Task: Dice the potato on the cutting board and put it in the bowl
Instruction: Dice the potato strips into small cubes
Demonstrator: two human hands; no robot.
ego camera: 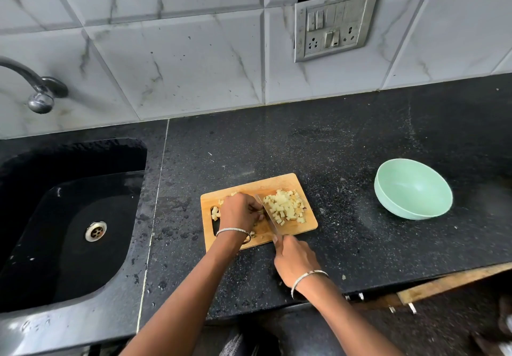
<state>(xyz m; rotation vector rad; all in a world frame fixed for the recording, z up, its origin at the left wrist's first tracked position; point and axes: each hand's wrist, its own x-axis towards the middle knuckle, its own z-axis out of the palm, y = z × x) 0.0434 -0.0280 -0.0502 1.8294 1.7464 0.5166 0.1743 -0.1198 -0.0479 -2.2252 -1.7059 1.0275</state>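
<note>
Right hand (296, 261) grips the knife (267, 211) near the table's (332, 139) front edge, blade on the wooden cutting board (279, 182). Left hand (239, 211) curls beside the blade; whether it holds anything, I cannot tell. Diced potato (286, 207) heaps on the board's right half; mint-green bowl (412, 189) stands well right.

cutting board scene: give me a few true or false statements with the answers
A pile of diced potato lies on the cutting board. True.
The green bowl holds potato pieces. False: it is empty.
The right hand grips the knife. True.
The sink lies on the bowl's side of the board. False: it is on the opposite side.
</note>
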